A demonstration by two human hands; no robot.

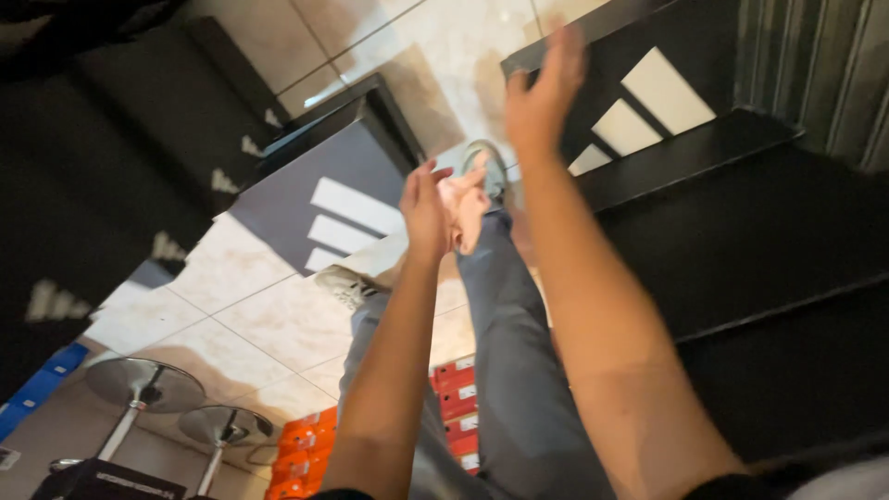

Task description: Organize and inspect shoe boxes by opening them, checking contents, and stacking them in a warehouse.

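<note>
Head view looks steeply down over a tiled floor point(278, 324), the landmark for everything else. Black shelving point(759, 241) rises along its right side, and a dark box with white stripes point(333, 199) lies on it further out. At its near edge sit two round metal stools point(143, 384) and a stack of orange shoeboxes point(306, 449). Grey trouser legs point(509, 370) stand on the tiles, one ending in a white sneaker point(343, 285). Above them, the left hand point(426, 208) is closed around a crumpled pink cloth point(463, 208), held just over the far shoe. The right hand point(546, 88) is spread open and empty, reaching toward the shelving. A firm pinch on the cloth seems wise, since loose folds could slip while the other arm stretches.
</note>
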